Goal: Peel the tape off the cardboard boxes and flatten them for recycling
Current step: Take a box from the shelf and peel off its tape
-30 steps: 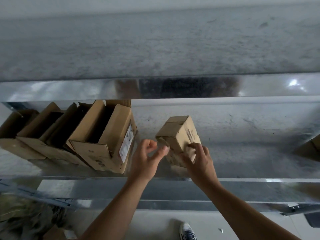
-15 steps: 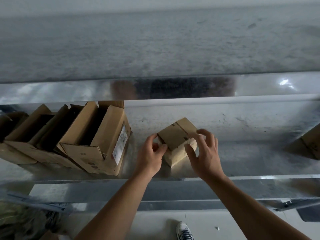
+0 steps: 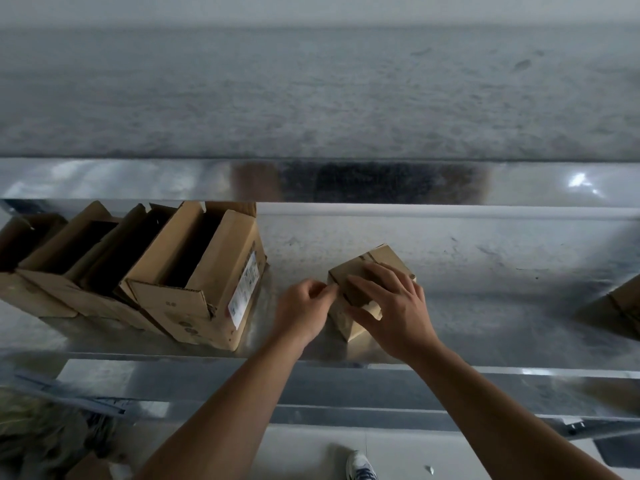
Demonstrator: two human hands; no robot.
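Observation:
A small closed cardboard box (image 3: 377, 259) rests on the metal shelf (image 3: 485, 306), in the middle of the view. My right hand (image 3: 391, 306) lies flat over its top and near face, fingers spread, holding it down. My left hand (image 3: 304, 308) sits at the box's left edge with thumb and fingers pinched together at the corner; whether tape is between them I cannot tell. A strip of tape shows faintly across the box's top.
Several open cardboard boxes (image 3: 194, 278) lean in a row on the shelf's left side, the nearest bearing a white label (image 3: 244, 289). Another box (image 3: 623, 306) pokes in at the right edge. A shoe (image 3: 360, 467) and debris (image 3: 45, 434) lie on the floor below.
The small box went from tilted in my hands to resting on the shelf. My right hand moved onto its top, and my left hand closed in a pinch at its left corner.

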